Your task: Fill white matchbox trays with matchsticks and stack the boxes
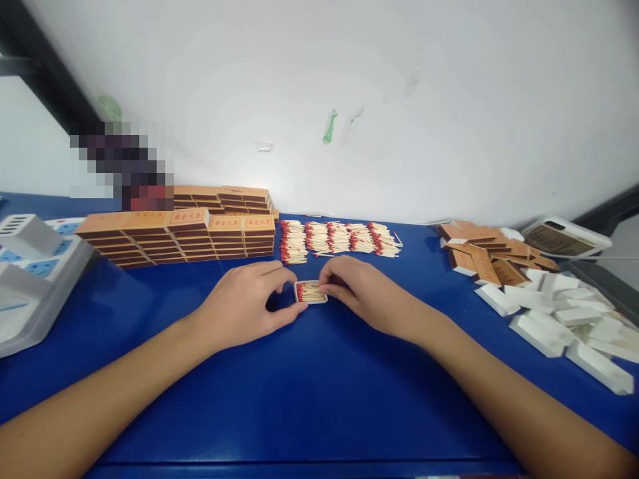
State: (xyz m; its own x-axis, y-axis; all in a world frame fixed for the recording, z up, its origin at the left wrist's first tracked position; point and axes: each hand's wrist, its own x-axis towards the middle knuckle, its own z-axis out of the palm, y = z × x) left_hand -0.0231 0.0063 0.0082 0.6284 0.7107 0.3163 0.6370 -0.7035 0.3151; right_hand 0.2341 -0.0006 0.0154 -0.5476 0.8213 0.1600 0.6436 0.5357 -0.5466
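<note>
Across the blue table from edge to edge reach two bare forearms, and the hands meet near the middle over a small white matchbox tray. The left hand is curved around the tray's left end, its thumb on the near corner and its forefinger by the far one, clasping it. The right hand has thumb and forefinger brought together at the other end, over the tails of the matches inside; whether they pinch the sticks or the tray's rim, I can't tell. Those matches lie lengthwise, red heads to the left.

Just beyond the tray, five heaps of loose matches sit side by side, red heads mostly to the left, with a few strays around them. To their left, filled-out matchboxes stand stacked in neat layers, dark striking sides facing me and orange Chinese lettering on top, with a second stack behind. A white power strip with blue sockets lies at the far left.

Over on the right it is messier: orange matchbox sleeves lie jumbled, with a pile of white trays in front of them. A white-edged phone rests behind, near the pale wall.
</note>
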